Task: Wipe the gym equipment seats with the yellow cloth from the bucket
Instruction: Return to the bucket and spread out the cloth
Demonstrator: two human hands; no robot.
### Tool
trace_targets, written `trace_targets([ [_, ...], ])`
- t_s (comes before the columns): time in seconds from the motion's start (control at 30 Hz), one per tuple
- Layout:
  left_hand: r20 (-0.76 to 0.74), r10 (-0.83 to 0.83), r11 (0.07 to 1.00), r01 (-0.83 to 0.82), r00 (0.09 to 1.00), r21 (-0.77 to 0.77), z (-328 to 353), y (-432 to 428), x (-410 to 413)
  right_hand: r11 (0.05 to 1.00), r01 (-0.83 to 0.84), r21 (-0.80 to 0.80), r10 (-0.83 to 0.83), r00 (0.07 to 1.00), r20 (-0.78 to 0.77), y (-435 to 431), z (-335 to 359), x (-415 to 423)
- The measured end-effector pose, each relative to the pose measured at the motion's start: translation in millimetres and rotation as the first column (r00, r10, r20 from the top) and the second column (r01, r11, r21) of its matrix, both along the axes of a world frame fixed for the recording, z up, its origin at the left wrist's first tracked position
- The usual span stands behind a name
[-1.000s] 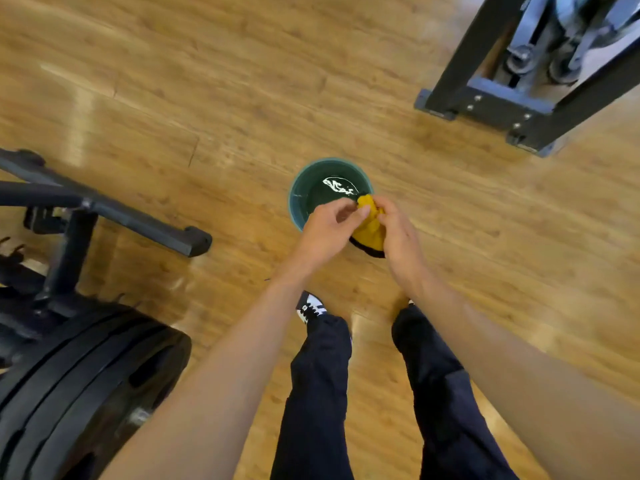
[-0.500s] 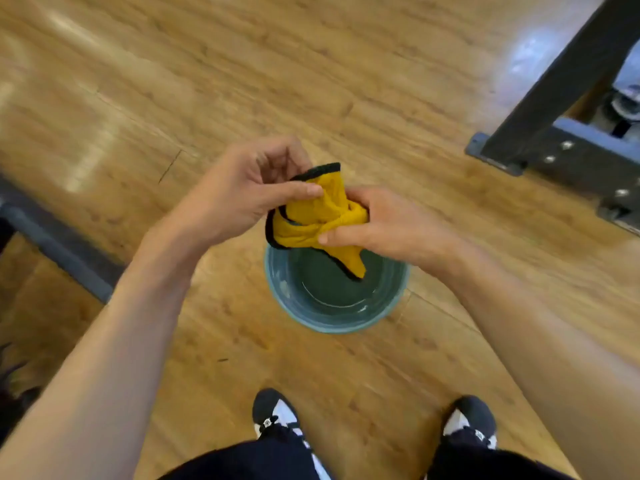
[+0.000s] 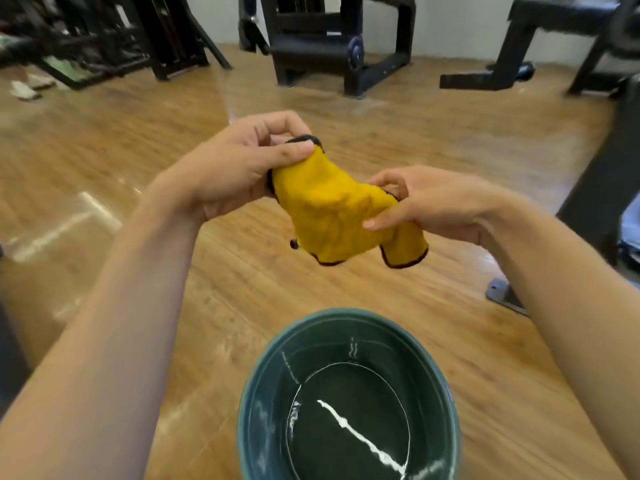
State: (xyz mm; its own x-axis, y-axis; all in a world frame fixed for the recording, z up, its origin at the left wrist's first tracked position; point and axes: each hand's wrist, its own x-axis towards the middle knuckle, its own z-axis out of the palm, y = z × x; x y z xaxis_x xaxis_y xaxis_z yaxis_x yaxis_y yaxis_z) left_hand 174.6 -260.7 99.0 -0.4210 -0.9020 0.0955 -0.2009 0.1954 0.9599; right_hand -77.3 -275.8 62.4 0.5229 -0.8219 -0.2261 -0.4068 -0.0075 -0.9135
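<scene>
A yellow cloth (image 3: 334, 211) with a dark hem hangs bunched in the air between both hands, above the floor and beyond the bucket. My left hand (image 3: 239, 166) pinches its upper left corner between thumb and curled fingers. My right hand (image 3: 429, 206) pinches the right side, thumb on top of the fabric. A dark green bucket (image 3: 263, 382) stands on the floor below, close to me, with dark water inside. Black padded gym equipment (image 3: 322, 46) stands at the far side of the room.
Wooden floor (image 3: 104, 150) spreads all around. More black machine frames stand at the far left (image 3: 86, 39) and far right (image 3: 554, 39). A dark upright post with a metal foot (image 3: 602, 188) rises close on the right.
The view has tilted up from the floor to the room. Both hands have lifted the cloth higher and away from the bucket and pulled it wider apart.
</scene>
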Motion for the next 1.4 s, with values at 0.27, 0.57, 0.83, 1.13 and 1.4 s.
trace_targets([
  [0.27,0.399,0.262,0.961,-0.277,0.879,-0.019,-23.0,13.5,-4.7,0.986,0.064,0.152,-0.032,0.978,-0.205,5.2,4.5,-35.8],
  [0.57,-0.762,-0.017,0.898,0.345,0.647,0.273,-88.2,25.5,-1.7,0.911,0.321,0.259,-0.396,0.858,0.328,20.9,11.9,-29.2],
  [0.83,-0.404,0.327,0.852,-0.083,0.854,0.517,-75.0,21.8,-66.3,0.905,0.333,0.264,-0.423,0.765,0.486,32.6,23.3,-32.3],
  [1.13,-0.407,0.572,0.82,-0.51,0.712,0.26,-42.2,23.7,-17.2,0.835,0.549,0.015,-0.545,0.825,0.151,38.9,19.4,-57.5],
  [1.4,-0.402,0.399,0.916,-0.377,0.824,0.137,-36.3,34.7,-5.4,0.78,0.486,0.394,-0.622,0.666,0.412,45.4,22.4,-59.9],
])
